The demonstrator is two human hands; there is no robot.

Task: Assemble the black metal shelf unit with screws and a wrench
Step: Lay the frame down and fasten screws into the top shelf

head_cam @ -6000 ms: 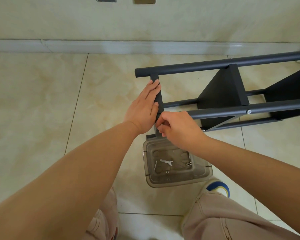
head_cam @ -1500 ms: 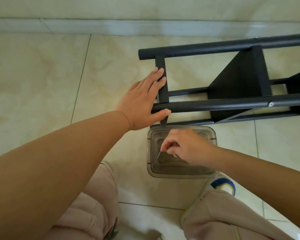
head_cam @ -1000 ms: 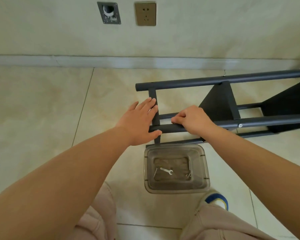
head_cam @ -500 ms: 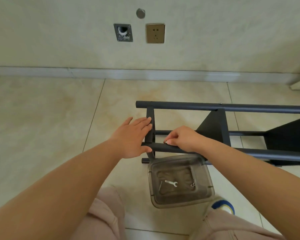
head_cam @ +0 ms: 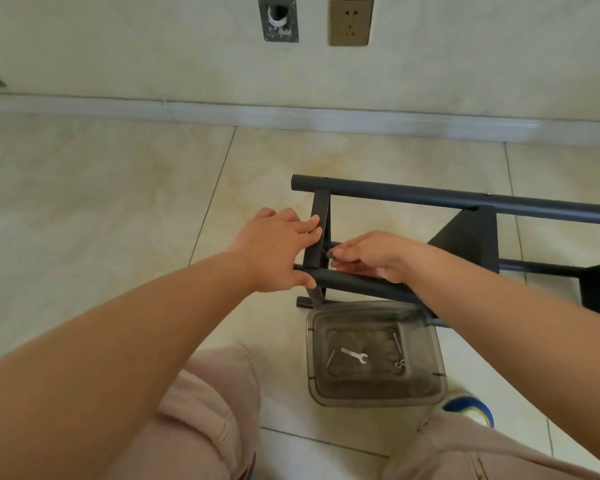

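Change: half a second ago the right hand (head_cam: 371,258) lay over the near tube; now its fingertips have gone in behind the upright bar, and the view has dropped so the tub sits lower in the picture.
Shelf unit (head_cam: 465,237): black metal, lying on its side on the floor, running from the middle of the view out toward 3 o'clock; two long round tubes, a flat upright bar (head_cam: 317,237) joining them at the left end, dark panels further right.
Left hand (head_cam: 278,251): at 9 o'clock of the bar, fingers laid nearly straight against the bar's flat face, thumb pressed on the end of the near tube (head_cam: 357,284); it braces the frame.
Right hand: at 3 o'clock of the bar, fingers curled together and pinching at something small and dark right against the bar; what it is cannot be told.
Tub (head_cam: 430,341): clear plastic, on the floor at 6 o'clock of the frame's end, just beside the bottom tube.
Wrench (head_cam: 354,355): small, silver, lying flat in the tub's middle.
Small parts (head_cam: 399,364): a couple of bright bits at 3 o'clock of the wrench; thin rods lie at either side.
Floor (head_cam: 101,220): pale glossy tiles.
Wall: a socket (head_cam: 350,21) and a metal plate with a hole (head_cam: 278,19) at 12 o'clock.
Person: pink trousers (head_cam: 201,420) at 6 o'clock, a shoe tip (head_cam: 470,410) beside the tub.
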